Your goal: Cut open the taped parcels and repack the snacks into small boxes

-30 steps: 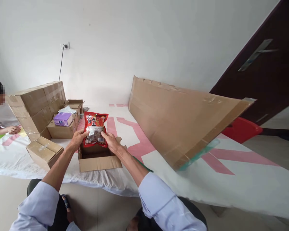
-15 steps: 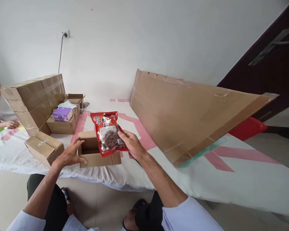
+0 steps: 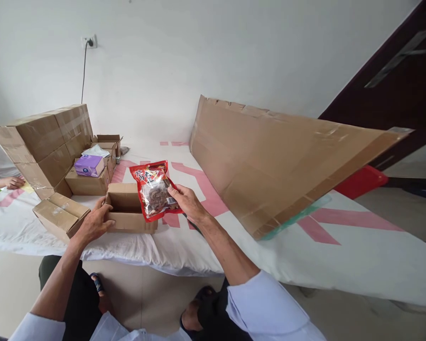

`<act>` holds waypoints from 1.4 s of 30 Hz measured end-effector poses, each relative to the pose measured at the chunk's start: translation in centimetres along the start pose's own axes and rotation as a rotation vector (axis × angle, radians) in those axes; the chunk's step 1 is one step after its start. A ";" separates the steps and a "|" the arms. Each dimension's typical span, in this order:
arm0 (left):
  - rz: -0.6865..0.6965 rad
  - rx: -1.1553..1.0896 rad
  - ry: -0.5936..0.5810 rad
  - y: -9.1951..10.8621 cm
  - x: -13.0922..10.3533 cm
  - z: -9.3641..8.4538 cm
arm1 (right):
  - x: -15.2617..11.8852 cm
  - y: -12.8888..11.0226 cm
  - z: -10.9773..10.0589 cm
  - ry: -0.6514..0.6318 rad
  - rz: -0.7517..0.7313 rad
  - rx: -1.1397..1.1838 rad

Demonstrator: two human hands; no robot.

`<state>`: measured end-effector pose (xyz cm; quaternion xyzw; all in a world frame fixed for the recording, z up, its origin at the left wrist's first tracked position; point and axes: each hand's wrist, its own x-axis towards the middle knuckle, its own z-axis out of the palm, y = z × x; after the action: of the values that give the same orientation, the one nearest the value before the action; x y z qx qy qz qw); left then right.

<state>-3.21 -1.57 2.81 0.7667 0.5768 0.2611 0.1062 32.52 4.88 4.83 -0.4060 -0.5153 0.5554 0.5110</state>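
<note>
Head view, items at hand. One red-edged food packet (image 3: 156, 192), clear front, brown contents showing: in my right hand (image 3: 189, 203), thumb on its face, fingers closed behind its right edge. It hangs tilted over the right end of an open carton (image 3: 129, 222). My left hand (image 3: 95, 222), half-curled, has hold of that carton's left end, thumb at the near wall, fingers along the rim.

Changes: a second ago both my hands held the packet; now only the right does. Against half a second ago, the carton sits slightly further left, nearer the closed carton (image 3: 58, 213).

Obscured: the carton's right-hand part, behind the packet; my right fingertips, likewise; the carton's floor, in shadow. Packet lettering partly lost to glare. A dark strip (image 3: 195, 227) below my right forearm, unidentified. One red object (image 3: 365, 182), mostly behind the cardboard sheet (image 3: 270, 161). A co-worker's hand (image 3: 14, 182) at far left, its owner cut off by the frame edge.
</note>
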 end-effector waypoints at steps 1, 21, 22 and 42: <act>0.011 -0.016 -0.003 -0.1 -0.1 0.0 | 0.1 -0.1 0.1 -0.002 0.004 0.001; -0.055 -0.263 0.093 2.8 0.3 -1.6 | 1.2 0.6 0.2 -0.053 -0.009 0.283; -0.063 -0.255 0.115 2.8 0.3 -1.3 | 1.1 0.5 0.4 -0.060 -0.005 0.260; -0.008 -0.280 0.041 2.6 -0.4 -1.1 | 0.0 -1.1 1.7 -0.031 -0.009 0.170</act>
<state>-1.70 -2.89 4.79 0.7364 0.5400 0.3543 0.2012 31.03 4.58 6.20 -0.3501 -0.4760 0.6013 0.5379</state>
